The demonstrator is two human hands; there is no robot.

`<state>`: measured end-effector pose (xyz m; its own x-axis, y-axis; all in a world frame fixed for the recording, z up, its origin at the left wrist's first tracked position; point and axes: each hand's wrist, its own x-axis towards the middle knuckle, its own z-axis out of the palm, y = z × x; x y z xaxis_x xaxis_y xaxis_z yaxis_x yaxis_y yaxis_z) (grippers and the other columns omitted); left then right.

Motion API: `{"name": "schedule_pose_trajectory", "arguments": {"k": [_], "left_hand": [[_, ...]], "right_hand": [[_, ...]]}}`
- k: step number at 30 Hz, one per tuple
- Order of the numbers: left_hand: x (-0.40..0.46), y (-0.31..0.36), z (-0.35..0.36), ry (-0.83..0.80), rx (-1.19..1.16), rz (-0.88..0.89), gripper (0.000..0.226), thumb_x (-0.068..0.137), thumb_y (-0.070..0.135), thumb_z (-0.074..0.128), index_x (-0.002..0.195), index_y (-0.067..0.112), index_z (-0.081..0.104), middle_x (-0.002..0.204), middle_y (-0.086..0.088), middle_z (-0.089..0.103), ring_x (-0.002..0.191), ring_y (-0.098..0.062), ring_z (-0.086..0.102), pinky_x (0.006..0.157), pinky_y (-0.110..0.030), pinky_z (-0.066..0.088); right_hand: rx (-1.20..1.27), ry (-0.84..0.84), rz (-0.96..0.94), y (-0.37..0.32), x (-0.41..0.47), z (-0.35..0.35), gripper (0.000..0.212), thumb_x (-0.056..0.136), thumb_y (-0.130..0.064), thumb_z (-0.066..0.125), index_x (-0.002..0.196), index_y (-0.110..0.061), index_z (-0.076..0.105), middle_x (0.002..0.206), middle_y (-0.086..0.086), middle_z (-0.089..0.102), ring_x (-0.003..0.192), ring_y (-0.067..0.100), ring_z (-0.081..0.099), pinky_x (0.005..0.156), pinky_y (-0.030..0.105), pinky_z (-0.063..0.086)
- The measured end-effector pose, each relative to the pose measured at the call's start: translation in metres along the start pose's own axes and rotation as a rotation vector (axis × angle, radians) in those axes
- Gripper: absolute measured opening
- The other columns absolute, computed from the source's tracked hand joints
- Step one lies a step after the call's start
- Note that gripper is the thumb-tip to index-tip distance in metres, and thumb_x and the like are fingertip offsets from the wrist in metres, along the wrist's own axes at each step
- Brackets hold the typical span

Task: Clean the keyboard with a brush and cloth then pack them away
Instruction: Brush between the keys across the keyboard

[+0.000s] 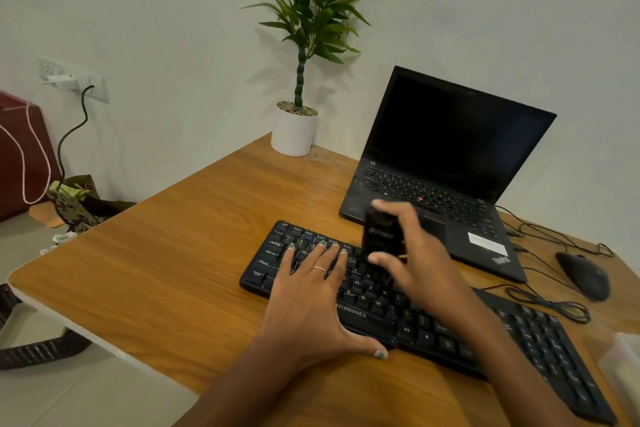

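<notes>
The head camera looked forward and down, close over the desk (173, 253), toward the wall corner.

**Things around the laptop**

A black laptop (440, 180) stands open on the wooden surface (180, 253), and its screen is dark. To the left of the laptop, at the far corner by the wall, there is a green plant (311, 10) in a white pot (293, 132). To the right of the laptop lies a black mouse (583, 276), with thin black cables (550, 305) curling near it. Well to the left of the laptop, on the wall, a white socket panel (74, 78) holds a white charger and a dark cord. Below it, on the floor, stand a dark red bag (20, 156) and a patterned bag (74, 201). At the right edge, nearer than the laptop, is a pale translucent container (623, 367), blurred.
</notes>
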<state>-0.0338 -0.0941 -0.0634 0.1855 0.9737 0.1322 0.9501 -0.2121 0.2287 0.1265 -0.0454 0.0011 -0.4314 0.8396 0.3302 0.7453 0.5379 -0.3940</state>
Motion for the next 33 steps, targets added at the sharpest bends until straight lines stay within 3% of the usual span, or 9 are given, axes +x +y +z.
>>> {"name": "schedule_pose_trajectory", "arguments": {"k": [4, 9, 13, 18, 23, 28, 33], "left_hand": [[0.001, 0.0, 0.001, -0.006, 0.012, 0.005, 0.135, 0.055, 0.101, 0.034, 0.156, 0.02, -0.005, 0.164, 0.004, -0.008, 0.148, -0.011, -0.014, 0.118, -0.048, -0.014], [0.001, 0.0, 0.001, -0.007, 0.019, 0.008, 0.134, 0.056, 0.1, 0.034, 0.156, 0.02, -0.005, 0.164, 0.003, -0.007, 0.148, -0.012, -0.014, 0.118, -0.049, -0.015], [0.001, 0.0, 0.001, -0.014, 0.028, 0.002, 0.134, 0.056, 0.1, 0.032, 0.156, 0.02, -0.007, 0.163, 0.004, -0.009, 0.148, -0.011, -0.015, 0.117, -0.049, -0.016], [0.001, 0.0, 0.0, -0.023, 0.019, 0.002, 0.133, 0.057, 0.1, 0.034, 0.155, 0.02, -0.007, 0.163, 0.004, -0.009, 0.148, -0.011, -0.015, 0.117, -0.049, -0.017], [0.001, 0.0, 0.0, -0.02, 0.026, 0.004, 0.133, 0.055, 0.099, 0.031, 0.155, 0.02, -0.007, 0.163, 0.003, -0.01, 0.148, -0.012, -0.015, 0.117, -0.05, -0.016], [0.001, 0.0, 0.001, -0.013, 0.015, 0.007, 0.133, 0.055, 0.099, 0.031, 0.155, 0.02, -0.006, 0.164, 0.003, -0.009, 0.148, -0.012, -0.015, 0.117, -0.05, -0.017], [0.0, 0.001, 0.001, -0.014, 0.015, 0.008, 0.135, 0.054, 0.099, 0.031, 0.156, 0.02, -0.006, 0.163, 0.003, -0.009, 0.148, -0.012, -0.014, 0.117, -0.05, -0.017]], "right_hand": [[-0.035, 0.119, 0.106, 0.008, 0.006, 0.003, 0.067, 0.087, -0.021, 0.063, 0.138, -0.034, 0.022, 0.124, 0.001, 0.053, 0.101, 0.013, 0.056, 0.08, 0.029, 0.051], [0.068, 0.054, 0.005, -0.007, -0.008, 0.012, 0.068, 0.085, -0.023, 0.065, 0.134, -0.042, 0.022, 0.11, -0.01, 0.053, 0.091, 0.008, 0.059, 0.073, 0.028, 0.055], [-0.021, 0.198, 0.117, 0.005, 0.006, 0.014, 0.067, 0.087, -0.023, 0.062, 0.139, -0.033, 0.021, 0.117, 0.001, 0.055, 0.091, 0.012, 0.056, 0.071, 0.026, 0.051], [0.055, 0.079, 0.038, -0.009, -0.001, 0.017, 0.067, 0.086, -0.022, 0.064, 0.135, -0.039, 0.022, 0.105, -0.009, 0.052, 0.087, 0.008, 0.058, 0.069, 0.026, 0.054], [-0.002, 0.193, 0.153, 0.003, 0.009, 0.015, 0.067, 0.087, -0.022, 0.063, 0.138, -0.032, 0.022, 0.115, 0.002, 0.056, 0.086, 0.008, 0.053, 0.067, 0.022, 0.047], [0.027, 0.066, 0.063, -0.01, -0.002, 0.014, 0.067, 0.086, -0.023, 0.064, 0.136, -0.036, 0.022, 0.105, -0.01, 0.05, 0.086, 0.009, 0.058, 0.069, 0.025, 0.053], [0.028, 0.188, 0.163, -0.001, 0.005, 0.013, 0.066, 0.086, -0.022, 0.063, 0.136, -0.033, 0.021, 0.11, 0.001, 0.056, 0.083, 0.009, 0.056, 0.066, 0.025, 0.051]]}}
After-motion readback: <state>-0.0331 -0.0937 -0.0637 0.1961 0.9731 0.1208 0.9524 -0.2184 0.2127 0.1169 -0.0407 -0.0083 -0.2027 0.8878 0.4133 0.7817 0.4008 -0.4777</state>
